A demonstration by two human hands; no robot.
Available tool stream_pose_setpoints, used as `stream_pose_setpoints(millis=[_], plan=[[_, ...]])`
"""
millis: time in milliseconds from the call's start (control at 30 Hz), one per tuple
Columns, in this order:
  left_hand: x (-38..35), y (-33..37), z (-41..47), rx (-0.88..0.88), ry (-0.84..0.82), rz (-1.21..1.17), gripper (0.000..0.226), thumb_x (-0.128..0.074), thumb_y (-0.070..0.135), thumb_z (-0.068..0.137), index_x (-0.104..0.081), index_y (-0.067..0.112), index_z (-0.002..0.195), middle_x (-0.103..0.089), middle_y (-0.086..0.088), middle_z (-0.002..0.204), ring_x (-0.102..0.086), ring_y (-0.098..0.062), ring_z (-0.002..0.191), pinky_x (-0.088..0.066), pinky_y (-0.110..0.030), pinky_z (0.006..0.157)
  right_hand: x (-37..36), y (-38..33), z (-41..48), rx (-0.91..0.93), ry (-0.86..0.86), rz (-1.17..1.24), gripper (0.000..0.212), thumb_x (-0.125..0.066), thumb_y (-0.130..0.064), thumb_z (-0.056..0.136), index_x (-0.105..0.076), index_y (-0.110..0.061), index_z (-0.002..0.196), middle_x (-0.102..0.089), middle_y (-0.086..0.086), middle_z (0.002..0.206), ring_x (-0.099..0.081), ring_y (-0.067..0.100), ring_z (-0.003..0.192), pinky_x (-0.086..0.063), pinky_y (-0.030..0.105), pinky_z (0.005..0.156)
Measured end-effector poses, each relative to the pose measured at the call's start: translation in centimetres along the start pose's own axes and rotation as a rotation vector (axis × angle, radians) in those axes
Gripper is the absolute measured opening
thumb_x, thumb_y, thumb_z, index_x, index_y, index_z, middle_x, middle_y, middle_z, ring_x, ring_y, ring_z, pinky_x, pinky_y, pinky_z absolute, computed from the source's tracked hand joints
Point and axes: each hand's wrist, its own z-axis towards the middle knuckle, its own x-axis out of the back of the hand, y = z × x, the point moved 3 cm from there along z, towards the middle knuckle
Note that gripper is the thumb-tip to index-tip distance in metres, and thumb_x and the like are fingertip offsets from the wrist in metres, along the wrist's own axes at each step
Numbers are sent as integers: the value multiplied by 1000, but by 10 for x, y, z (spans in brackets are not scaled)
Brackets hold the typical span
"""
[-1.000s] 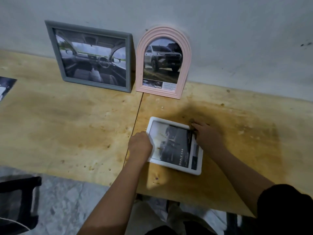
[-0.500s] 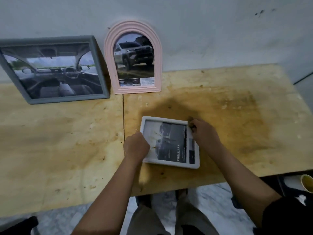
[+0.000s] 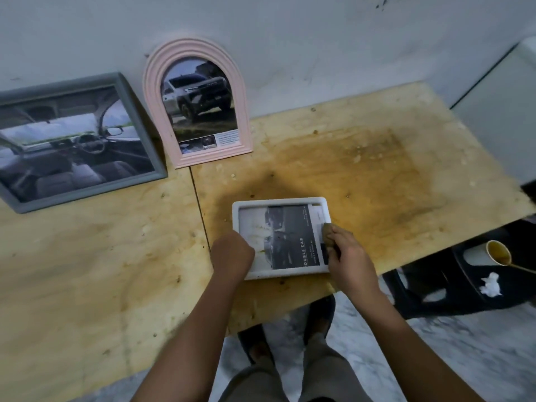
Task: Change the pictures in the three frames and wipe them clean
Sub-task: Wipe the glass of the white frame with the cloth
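A white rounded frame [image 3: 278, 201] with a dark car picture lies flat near the front edge of the plywood table [image 3: 362, 169]. My left hand [image 3: 232, 252] is closed over its left edge, holding it down. My right hand [image 3: 345, 253] rests on the frame's right side, fingers shut on a small brownish wad [image 3: 327, 229], pressed against the glass. A pink arched frame [image 3: 150, 94] with a pickup picture and a grey rectangular frame [image 3: 87, 195] with a car-interior picture lean against the wall at the back left.
The table's right edge ends near a black stool or chair [image 3: 435, 300] that holds a paper cup [image 3: 497, 252] and a crumpled white tissue [image 3: 490, 284]. A pale cabinet [image 3: 499, 111] stands at the far right. My legs and sandals show below the table edge.
The view has swung to the right and down. My right hand has slid from the white frame's top right corner down along its right side. My left hand stays on the left edge.
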Motion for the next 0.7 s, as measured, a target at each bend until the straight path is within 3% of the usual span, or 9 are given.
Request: stream_pose_setpoints(millis=[100, 200, 300, 400, 533, 700], plan=[[-16, -12, -15, 61, -89, -355, 3, -49, 9, 85, -49, 12, 84, -52, -2, 74, -49, -14, 59, -39, -22, 46, -2, 0, 20, 49, 33, -40, 41, -53, 1, 88, -56, -6, 127, -50, 7, 138, -41, 28, 131, -39, 40, 103], [-25, -17, -44, -24, -116, -658, 28, -47, 8, 85, -44, 19, 111, -57, -2, 93, -60, -22, 80, -56, -40, 63, -10, -1, 51, 40, 4, 22, 40, -48, 7, 86, -57, -4, 124, -48, 13, 139, -38, 34, 132, -34, 49, 108], [-16, -21, -47, -105, 2, -530, 48, -55, 12, 86, -31, 13, 128, -43, 0, 111, -47, -14, 94, -43, -27, 70, -15, -6, 70, 15, -45, 91, 38, -44, 7, 88, -57, -1, 123, -47, 14, 139, -43, 33, 128, -37, 47, 106], [0, -26, -23, -68, 137, -345, 44, -56, 24, 90, -36, 7, 125, -40, -12, 120, -52, -26, 89, -38, -29, 64, -11, -10, 80, 45, -71, 119, 36, -42, 4, 92, -55, -1, 125, -44, 14, 142, -41, 31, 130, -34, 39, 108], [6, -23, 2, -215, 220, -76, 27, -51, 24, 94, -52, 2, 109, -49, -16, 114, -54, -31, 93, -38, -31, 67, -7, -13, 88, 90, -127, 171, 35, -41, 3, 94, -55, -2, 126, -43, 13, 143, -39, 29, 131, -33, 35, 107], [3, -29, 9, -253, 288, 73, 22, -45, 24, 97, -56, 5, 100, -54, -11, 104, -55, -27, 89, -38, -32, 61, -3, -10, 79, 76, -51, 161, 34, -41, 1, 93, -56, -3, 123, -50, 10, 137, -46, 28, 124, -39, 35, 99]])
